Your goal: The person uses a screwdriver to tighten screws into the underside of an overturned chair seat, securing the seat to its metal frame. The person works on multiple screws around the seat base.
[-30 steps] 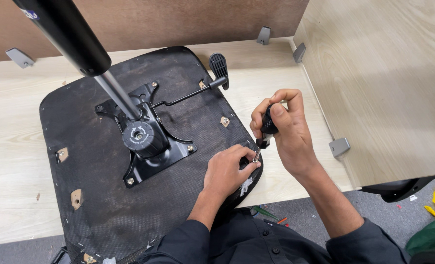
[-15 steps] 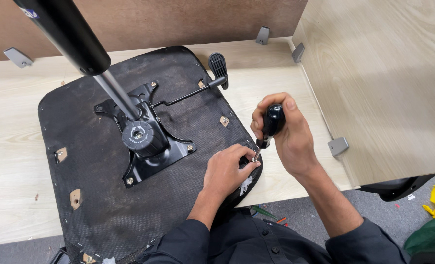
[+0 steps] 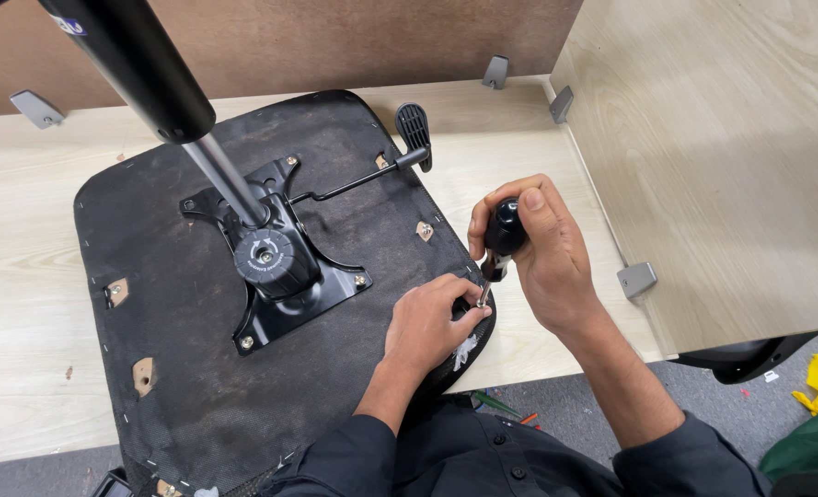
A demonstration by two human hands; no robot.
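An upturned office-chair seat (image 3: 179, 368), black fabric underside up, lies across a pale wooden workbench (image 3: 23, 276), well to the left of the person's two hands. Its black metal tilt mechanism (image 3: 280, 267) looks already bolted on, with screws showing at the plate's corners, a gas-lift column (image 3: 142, 74) rising from its hub and a height lever with paddle handle (image 3: 415, 129) reaching out beyond the hands. The work in hand sits at the seat's near right edge: the right hand (image 3: 542, 262) is closed around the black knob of a stubby screwdriver (image 3: 501, 235), tip pointing down, while the left hand (image 3: 432, 322), just beside it, pinches the spot where the tip meets the seat. Small square mounting points (image 3: 425, 230) nearby and at the seat's far left edge appear unfilled, so fastening there seems left to do.
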